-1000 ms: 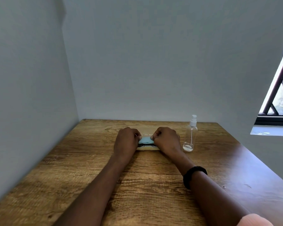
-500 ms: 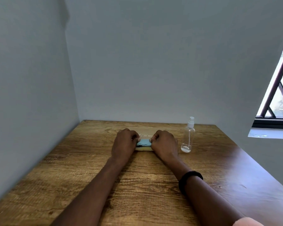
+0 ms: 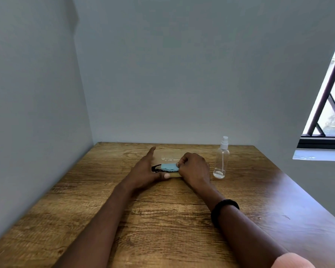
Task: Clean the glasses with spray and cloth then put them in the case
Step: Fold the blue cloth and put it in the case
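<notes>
Wooden table (image 3: 162, 219), left hand (image 3: 143, 171) spread against case (image 3: 174, 175), right hand (image 3: 194, 169) pinching blue cloth (image 3: 169, 167)

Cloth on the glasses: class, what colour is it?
The cloth is light blue, with a zigzag-cut edge; the head view shows it best.

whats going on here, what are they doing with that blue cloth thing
A person is working at a wooden table with both hands at a small tan case. The right hand pinches a blue cloth lying over black glasses, which seem to lie in the case. The left hand is flat with straight fingers, its thumb at the case's front edge. A clear spray bottle stands upright to the right, untouched.
</notes>
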